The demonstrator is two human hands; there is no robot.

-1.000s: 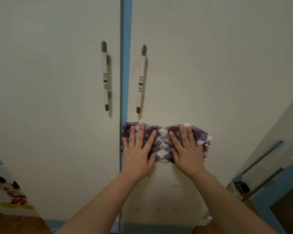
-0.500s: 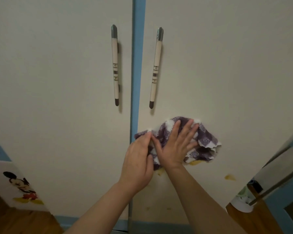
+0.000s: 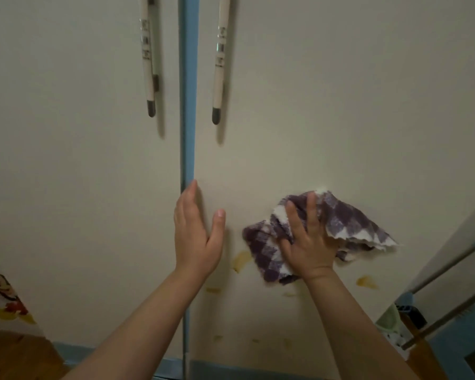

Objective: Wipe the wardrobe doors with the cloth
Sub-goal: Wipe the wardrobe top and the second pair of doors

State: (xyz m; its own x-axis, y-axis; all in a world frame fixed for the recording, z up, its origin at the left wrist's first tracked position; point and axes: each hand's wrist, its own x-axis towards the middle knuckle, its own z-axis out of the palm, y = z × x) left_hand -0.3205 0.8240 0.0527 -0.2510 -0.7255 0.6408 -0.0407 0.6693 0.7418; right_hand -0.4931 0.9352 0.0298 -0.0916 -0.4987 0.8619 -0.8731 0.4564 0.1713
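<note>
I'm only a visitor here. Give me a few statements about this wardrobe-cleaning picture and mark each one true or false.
1. The right hand presses the cloth against the right door. True.
2. The left hand touches the cloth too. False: it is apart from the cloth, fingers straight, beside the blue strip.
3. The cloth is plain green. False: it is checked purple and white.
4. Yellowish stains mark the right door near the cloth. True.
</note>
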